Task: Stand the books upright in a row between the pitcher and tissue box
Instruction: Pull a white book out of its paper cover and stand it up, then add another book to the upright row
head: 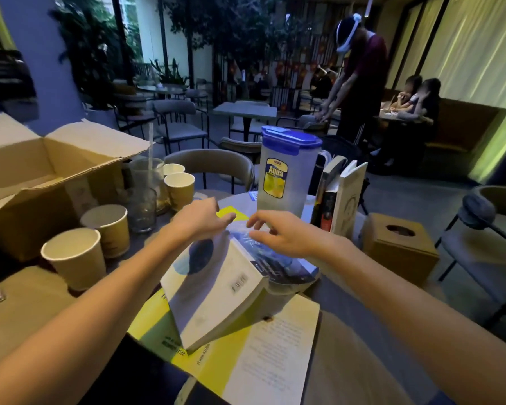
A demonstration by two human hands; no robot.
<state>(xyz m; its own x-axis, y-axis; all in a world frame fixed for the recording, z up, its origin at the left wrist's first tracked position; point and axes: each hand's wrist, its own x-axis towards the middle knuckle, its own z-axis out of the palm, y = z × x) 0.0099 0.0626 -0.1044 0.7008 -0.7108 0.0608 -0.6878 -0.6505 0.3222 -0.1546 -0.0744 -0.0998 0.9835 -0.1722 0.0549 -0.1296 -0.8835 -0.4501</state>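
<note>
A clear pitcher with a blue lid stands at the table's far side. To its right, two books stand upright, and a brown cardboard tissue box sits right of them. In front lies a loose pile: a white book tilted up on its far edge, a dark blue book beside it, and a yellow and white book flat underneath. My left hand grips the raised far edge of the white book. My right hand hovers with fingers apart over the blue book.
Paper cups and glass jars crowd the left side, beside an open cardboard box. A chair stands behind the table, another chair at the right. A standing person and seated people are in the background.
</note>
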